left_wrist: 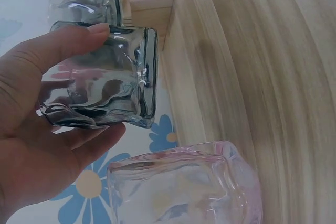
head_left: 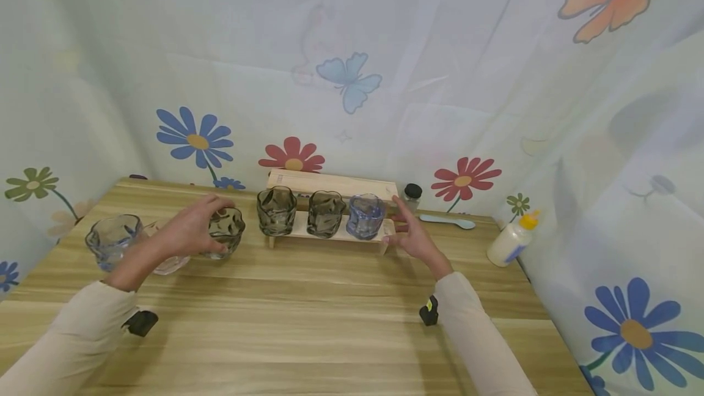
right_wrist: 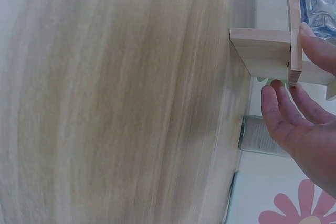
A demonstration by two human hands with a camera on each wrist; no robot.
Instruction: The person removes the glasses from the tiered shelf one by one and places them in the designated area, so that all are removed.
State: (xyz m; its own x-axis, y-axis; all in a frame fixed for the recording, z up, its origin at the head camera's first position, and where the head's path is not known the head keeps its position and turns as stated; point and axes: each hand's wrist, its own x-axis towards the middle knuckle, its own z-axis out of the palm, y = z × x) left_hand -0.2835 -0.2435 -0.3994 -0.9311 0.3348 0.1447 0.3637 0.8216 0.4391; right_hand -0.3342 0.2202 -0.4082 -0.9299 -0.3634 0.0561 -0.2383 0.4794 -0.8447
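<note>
My left hand point(head_left: 187, 228) holds a smoky grey glass tumbler point(left_wrist: 105, 80), thumb on one side and fingers on the other, left of a stepped wooden stand point(head_left: 330, 183). On the stand's lower step stand two more grey tumblers, the left one point(head_left: 277, 212) and the middle one point(head_left: 326, 216), with a blue tumbler point(head_left: 365, 217) at the right. My right hand point(head_left: 416, 240) grips the right end of that step, its thumb near the top edge and fingers curled below in the right wrist view. A pink tumbler point(left_wrist: 184, 187) is partly hidden behind my left wrist.
A pale blue tumbler point(head_left: 112, 240) stands at the left of the wood-grain table point(head_left: 308, 335). Behind my right hand are a black-capped jar point(head_left: 412, 191) and a light blue spoon point(head_left: 448, 221). A yellow-tipped glue bottle point(head_left: 510, 243) stands near the right edge. A flowered curtain point(head_left: 247, 78) encloses the table.
</note>
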